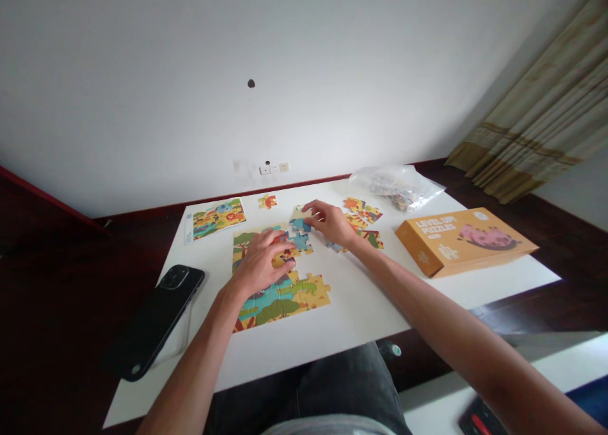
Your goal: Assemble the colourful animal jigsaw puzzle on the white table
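A partly joined jigsaw puzzle [285,299] with a green crocodile and blue water lies on the white table. My left hand [263,264] rests over its upper part, fingers spread and curved, covering some of the pieces. My right hand [330,223] pinches a blue and pale puzzle piece [299,220] just above the puzzle's upper edge. Directly below that piece is another blue piece [302,242], close to my left fingertips. Loose puzzle pieces [361,212] lie beyond and to the right of my right hand, partly hidden by it.
A picture card [218,218] and a single orange piece [268,201] lie at the back left. At the right are a clear plastic bag [396,185] and an orange puzzle box [468,240]. A black phone [159,321] sits on the left edge, near my left forearm.
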Motion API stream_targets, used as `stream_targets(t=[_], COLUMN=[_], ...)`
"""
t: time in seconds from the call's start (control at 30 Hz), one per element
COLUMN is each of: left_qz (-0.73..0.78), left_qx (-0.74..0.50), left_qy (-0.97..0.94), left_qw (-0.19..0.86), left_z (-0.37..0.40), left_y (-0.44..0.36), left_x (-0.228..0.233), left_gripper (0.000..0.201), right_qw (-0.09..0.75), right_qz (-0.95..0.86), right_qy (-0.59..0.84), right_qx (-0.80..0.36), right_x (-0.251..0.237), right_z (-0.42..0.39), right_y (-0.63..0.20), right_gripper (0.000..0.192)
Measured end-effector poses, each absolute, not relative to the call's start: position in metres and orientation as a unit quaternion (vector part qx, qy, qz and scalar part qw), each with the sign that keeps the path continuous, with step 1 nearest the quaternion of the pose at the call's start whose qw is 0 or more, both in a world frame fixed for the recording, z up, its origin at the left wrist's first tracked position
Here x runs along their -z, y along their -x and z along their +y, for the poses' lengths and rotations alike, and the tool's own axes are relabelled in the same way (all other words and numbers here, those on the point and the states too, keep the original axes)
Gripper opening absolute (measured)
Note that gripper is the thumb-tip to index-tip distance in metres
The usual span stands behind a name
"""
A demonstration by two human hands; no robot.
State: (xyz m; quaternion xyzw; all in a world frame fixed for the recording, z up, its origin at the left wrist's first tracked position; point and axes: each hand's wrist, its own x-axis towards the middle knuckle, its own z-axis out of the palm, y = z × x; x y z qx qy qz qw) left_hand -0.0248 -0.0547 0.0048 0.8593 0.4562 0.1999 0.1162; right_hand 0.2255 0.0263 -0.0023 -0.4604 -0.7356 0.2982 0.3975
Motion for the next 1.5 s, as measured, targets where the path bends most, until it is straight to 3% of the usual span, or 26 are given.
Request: stream_targets(t=[0.17, 0.57, 1.23, 1.5], left_qz=[0.456, 0.467, 0.467, 0.467], left_qx=[-0.195, -0.203, -0.202, -0.204], left_qy=[-0.861, -0.852, -0.852, -0.852], left_qw=[0.115, 0.123, 0.122, 0.118], left_z=[-0.055, -0.056, -0.057, -0.057], left_y=[0.026, 0.025, 0.023, 0.024], left_x=[-0.003, -0.004, -0.007, -0.005], left_gripper=[0.032, 0.031, 0.030, 0.030], right_qw=[0.366, 0.303, 0.318, 0.286], right_qz=[-0.748, -0.813, -0.852, -0.878], right_qy=[0.454, 0.439, 0.380, 0.362], right_qx=[-0.317, -0.232, -0.167, -0.128], right_x=[0.010, 0.002, 0.014, 0.012], right_z=[0.026, 0.021, 0.026, 0.027], right_y=[-0.213, -0.210, -0.208, -0.210], right_gripper=[0.028, 0.035, 0.037, 0.033])
